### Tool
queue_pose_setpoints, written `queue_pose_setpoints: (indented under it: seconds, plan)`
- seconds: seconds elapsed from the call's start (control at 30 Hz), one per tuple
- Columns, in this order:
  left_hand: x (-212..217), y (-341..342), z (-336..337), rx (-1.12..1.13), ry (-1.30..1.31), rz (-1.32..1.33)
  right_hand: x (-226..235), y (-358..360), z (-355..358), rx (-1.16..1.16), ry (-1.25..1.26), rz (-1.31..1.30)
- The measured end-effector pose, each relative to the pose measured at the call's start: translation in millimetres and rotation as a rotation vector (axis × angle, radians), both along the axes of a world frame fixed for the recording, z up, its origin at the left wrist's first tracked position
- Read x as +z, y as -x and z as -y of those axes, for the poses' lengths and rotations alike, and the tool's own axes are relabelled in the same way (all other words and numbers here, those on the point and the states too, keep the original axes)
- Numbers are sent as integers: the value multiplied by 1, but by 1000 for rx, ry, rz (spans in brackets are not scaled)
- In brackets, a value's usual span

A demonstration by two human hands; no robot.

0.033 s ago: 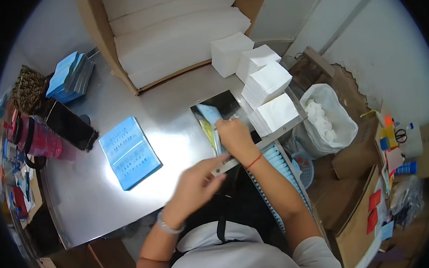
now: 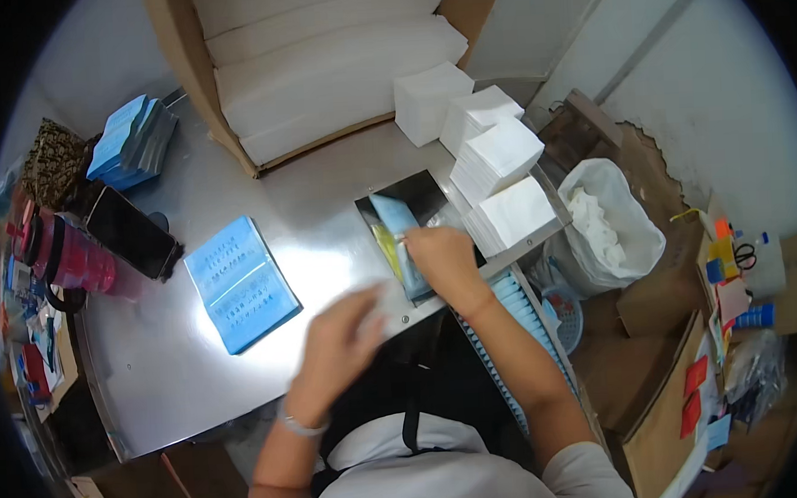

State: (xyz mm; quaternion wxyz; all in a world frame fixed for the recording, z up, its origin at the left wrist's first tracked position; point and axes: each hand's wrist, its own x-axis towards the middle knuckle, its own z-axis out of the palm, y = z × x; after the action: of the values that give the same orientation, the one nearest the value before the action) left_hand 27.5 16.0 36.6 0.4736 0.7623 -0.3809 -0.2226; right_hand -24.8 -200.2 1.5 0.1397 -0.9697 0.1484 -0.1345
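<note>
My right hand [image 2: 444, 260] grips a light-blue packet [image 2: 395, 215] that lies on a dark steel plate [image 2: 422, 189] at the table's near edge. A yellow strip [image 2: 386, 245] shows beside the packet. My left hand [image 2: 336, 347], blurred by motion, holds a folded white napkin wad [image 2: 378, 297] just left of the right hand, over the table's edge. Several stacks of white napkins [image 2: 502, 158] stand right of the plate, close to my right hand.
An open flat of blue packets [image 2: 243, 284] lies mid-table, with another blue pile [image 2: 131, 141] at far left. A cardboard box of white napkin stacks [image 2: 336, 81] stands behind. Phone [image 2: 132, 231] and pink bottle [image 2: 70, 257] sit left. A white bag [image 2: 609, 224] and a row of blue packets [image 2: 520, 333] are right.
</note>
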Motion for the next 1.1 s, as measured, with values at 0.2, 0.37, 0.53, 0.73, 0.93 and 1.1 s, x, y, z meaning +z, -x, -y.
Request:
queue_pose_setpoints:
  seconds: [0.2,0.37,0.53,0.73,0.93,1.1]
  plan:
    - [-6,-39,-74,110,-616,870,50,55,13,-236,228,507]
    - [-24,-74,-96,514,-581,683,41,55,28,-236,275,369]
    - [-8,-57,-62,528,-370,904,46,67,44,-207,124,377]
    - [-29,13,16,22,-157,704,52,70,64,-94,267,391]
    - [-24,-11,-6,1,-193,675,18,61,-76,538,-53,316]
    - [-28,6,-5,151,-89,642,18,19,-55,257,122,179]
